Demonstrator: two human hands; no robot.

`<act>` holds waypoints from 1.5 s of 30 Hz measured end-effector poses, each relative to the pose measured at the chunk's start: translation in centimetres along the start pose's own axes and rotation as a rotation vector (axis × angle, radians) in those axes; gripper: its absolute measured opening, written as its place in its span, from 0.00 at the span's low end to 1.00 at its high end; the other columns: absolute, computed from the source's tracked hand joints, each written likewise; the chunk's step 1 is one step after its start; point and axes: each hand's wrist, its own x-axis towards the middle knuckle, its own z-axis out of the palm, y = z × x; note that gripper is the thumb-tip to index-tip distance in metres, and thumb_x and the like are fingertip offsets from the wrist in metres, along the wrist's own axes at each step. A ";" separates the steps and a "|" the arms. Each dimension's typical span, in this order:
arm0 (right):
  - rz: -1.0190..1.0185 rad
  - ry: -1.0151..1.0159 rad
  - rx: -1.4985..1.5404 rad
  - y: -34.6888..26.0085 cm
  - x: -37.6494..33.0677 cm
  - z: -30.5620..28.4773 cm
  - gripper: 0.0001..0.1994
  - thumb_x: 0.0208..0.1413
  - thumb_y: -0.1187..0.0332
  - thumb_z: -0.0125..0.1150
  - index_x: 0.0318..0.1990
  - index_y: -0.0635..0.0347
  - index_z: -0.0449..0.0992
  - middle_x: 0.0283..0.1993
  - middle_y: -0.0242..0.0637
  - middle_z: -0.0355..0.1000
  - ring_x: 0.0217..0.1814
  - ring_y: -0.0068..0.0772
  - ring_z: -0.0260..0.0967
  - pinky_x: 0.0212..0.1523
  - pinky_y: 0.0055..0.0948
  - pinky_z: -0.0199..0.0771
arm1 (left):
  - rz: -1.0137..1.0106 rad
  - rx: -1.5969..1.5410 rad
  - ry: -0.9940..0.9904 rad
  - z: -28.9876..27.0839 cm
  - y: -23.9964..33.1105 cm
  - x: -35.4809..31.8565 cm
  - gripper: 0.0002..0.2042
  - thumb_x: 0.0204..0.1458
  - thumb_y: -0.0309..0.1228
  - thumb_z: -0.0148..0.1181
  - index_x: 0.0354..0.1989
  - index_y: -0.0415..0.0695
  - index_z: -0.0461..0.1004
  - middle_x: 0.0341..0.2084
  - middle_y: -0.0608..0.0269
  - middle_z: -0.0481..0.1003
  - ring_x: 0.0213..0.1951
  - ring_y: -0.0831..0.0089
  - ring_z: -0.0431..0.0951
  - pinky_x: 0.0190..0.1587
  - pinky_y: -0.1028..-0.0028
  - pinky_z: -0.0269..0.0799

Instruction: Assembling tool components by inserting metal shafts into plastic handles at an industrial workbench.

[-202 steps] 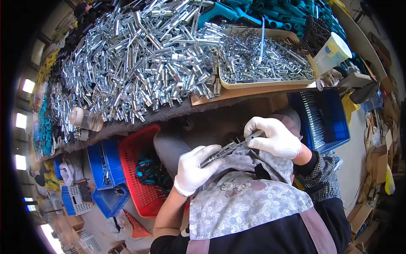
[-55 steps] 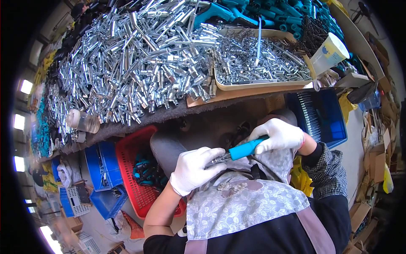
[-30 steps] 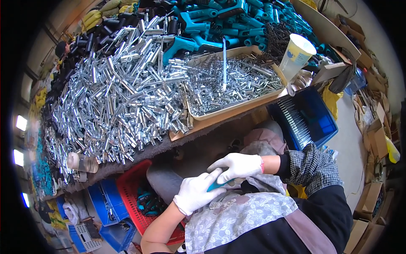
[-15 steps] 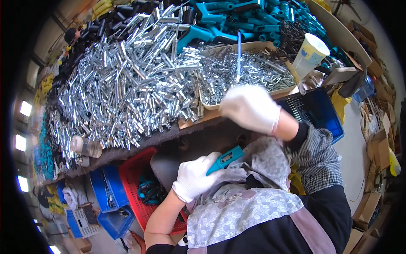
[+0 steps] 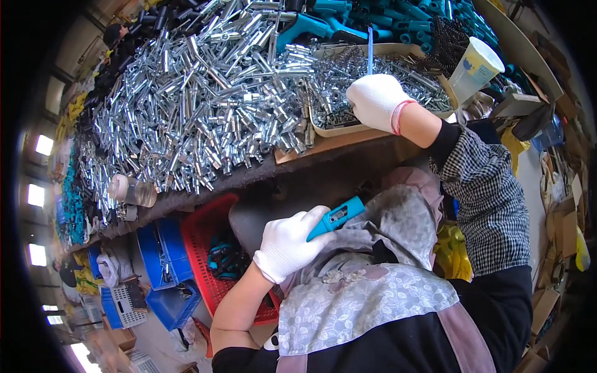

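Observation:
White-gloved, my left hand (image 5: 292,244) is closed around a teal plastic tool housing (image 5: 346,213) with a slot in its side, held above my lap. My right hand (image 5: 376,102), also in a white glove, is curled over the near part of a shallow tray (image 5: 333,132) of small metal parts. Its fingertips are hidden, so anything pinched in them cannot be made out. Behind that hand a thin light-blue stick (image 5: 370,53) rises upright; its lower end is out of sight.
A large heap of shiny metal parts (image 5: 205,105) covers the bench left of the tray. Teal housings (image 5: 305,28) lie behind. A plastic cup (image 5: 476,65) stands right of the tray, a small jar (image 5: 132,190) at front left. Below are a red basket (image 5: 194,248) and blue bins (image 5: 163,252).
My right hand has moved farther from me, from the tray's near edge to over its parts. My left hand still holds the teal housing. The whole view has shifted slightly.

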 end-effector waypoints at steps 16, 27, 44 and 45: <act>0.061 0.056 0.131 0.2 0.9 1.4 0.08 0.46 0.63 0.61 0.29 0.55 0.83 0.29 0.46 0.78 0.35 0.51 0.77 0.40 0.45 0.77 | -0.044 -0.017 -0.049 0.3 0.2 0.1 0.22 0.47 0.42 0.70 0.49 0.49 0.76 0.30 0.55 0.80 0.30 0.54 0.81 0.32 0.64 0.77; -0.168 0.381 0.458 -0.8 -3.4 0.3 0.05 0.55 0.70 0.57 0.36 0.56 0.78 0.33 0.44 0.76 0.38 0.51 0.77 0.39 0.44 0.76 | -0.059 0.010 0.045 0.3 -1.4 -1.1 0.19 0.49 0.43 0.66 0.47 0.50 0.77 0.27 0.58 0.78 0.27 0.57 0.81 0.29 0.63 0.77; -0.544 -0.115 0.337 -11.1 -10.1 1.5 0.07 0.46 0.68 0.63 0.32 0.60 0.78 0.29 0.43 0.74 0.32 0.48 0.76 0.34 0.41 0.77 | -0.141 0.038 -0.125 1.9 -0.9 -1.0 0.16 0.49 0.44 0.66 0.40 0.48 0.77 0.25 0.55 0.78 0.26 0.53 0.81 0.29 0.59 0.77; -0.566 -0.198 0.456 -10.3 -9.5 1.8 0.07 0.46 0.68 0.62 0.32 0.61 0.78 0.29 0.45 0.75 0.31 0.50 0.76 0.35 0.41 0.76 | -0.129 0.013 -0.133 1.7 -0.5 -0.7 0.16 0.49 0.44 0.65 0.40 0.47 0.77 0.25 0.55 0.78 0.27 0.53 0.81 0.29 0.59 0.77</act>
